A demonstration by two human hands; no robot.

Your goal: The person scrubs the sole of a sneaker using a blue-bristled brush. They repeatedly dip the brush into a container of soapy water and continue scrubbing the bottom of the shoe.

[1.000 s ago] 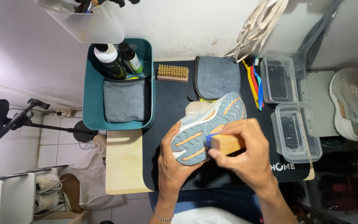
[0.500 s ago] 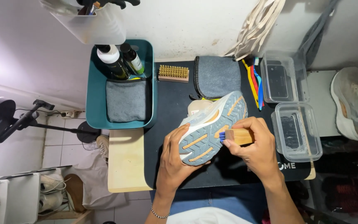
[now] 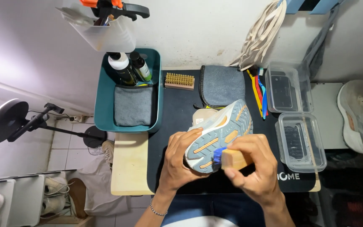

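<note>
Far left of the frame: a ring lamp (image 3: 3, 121) on a black stand leans over a tiled floor. At the lower left, shoes (image 3: 55, 197) sit on a low rack.

Upper left: a clear cup (image 3: 106, 31) hangs on the wall with a black-and-orange clamp at its rim. Below it, a teal bin (image 3: 158, 90) holds two bottles (image 3: 127, 67) at the top and a folded grey cloth (image 3: 134, 105) beneath them. A pale wooden board (image 3: 129, 164) lies just below the bin, beside the black mat (image 3: 177, 113).

On the mat, near its top edge, lie a small wooden brush (image 3: 180, 80) and, just to the right, a grey pad (image 3: 223, 85).

Centre, low in the frame: the left hand (image 3: 177, 162) is closed around the heel end of a shoe (image 3: 221, 128), which is tilted sole-up, grey with orange strips. The right hand (image 3: 253, 168) is clamped on a wooden brush block (image 3: 236, 159); its blue bristles touch the sole at the heel end.

Right of the shoe: coloured toothbrushes (image 3: 259, 90) lie beside two clear plastic boxes (image 3: 290, 90), one above the other. White laces (image 3: 261, 35) hang on the wall at the top. At the far right edge, a second sneaker (image 3: 360, 115) rests off the mat.
</note>
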